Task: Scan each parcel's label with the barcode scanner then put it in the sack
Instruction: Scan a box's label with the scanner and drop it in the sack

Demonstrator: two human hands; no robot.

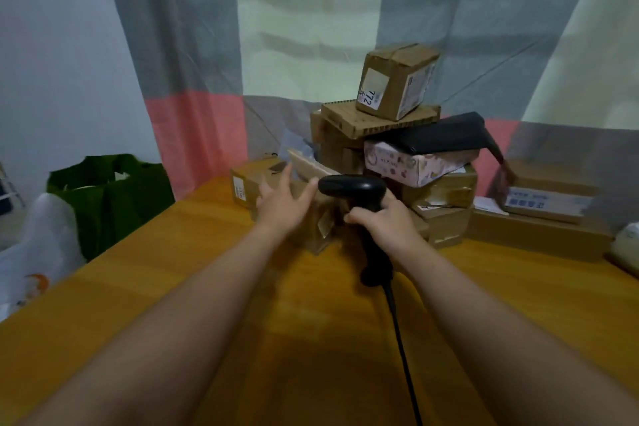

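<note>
**Scanner in right hand, left hand spread at brown parcel**

Both bare forearms reach forward over the orange wooden counter [207,287]. A black cable [401,339] runs from the near edge up to the butt of the barcode scanner [352,187].

The right hand [390,225] grips the scanner handle with its fingers curled round it. The scanner is held upright above the counter, head pointing left.

The left hand [280,207] is just left of the scanner head, its fingers wide and straight, holding nothing. It is spread over the brown parcel [311,232]. Whether it touches or is just off the parcel, cannot tell.

That brown parcel sits on the counter at the front of the pile, with a white label on its left end and a loose flap on top.

Behind and to the right is the stacked pile:
- brown boxes [446,218] at the base
- a pink patterned box [415,162] on them
- a black pouch [442,135] lying on the pink box
- a flat corrugated box [380,117] higher up
- a small box marked 772 [397,79] on top, tilted

Further right, flat boxes [543,204] lie on the counter.

Off the counter's left edge are a white plastic bag [38,245] and, beyond it, a green sack [110,194], mouth open.

A grey, pink and pale curtain [193,45] hangs at the back.
</note>
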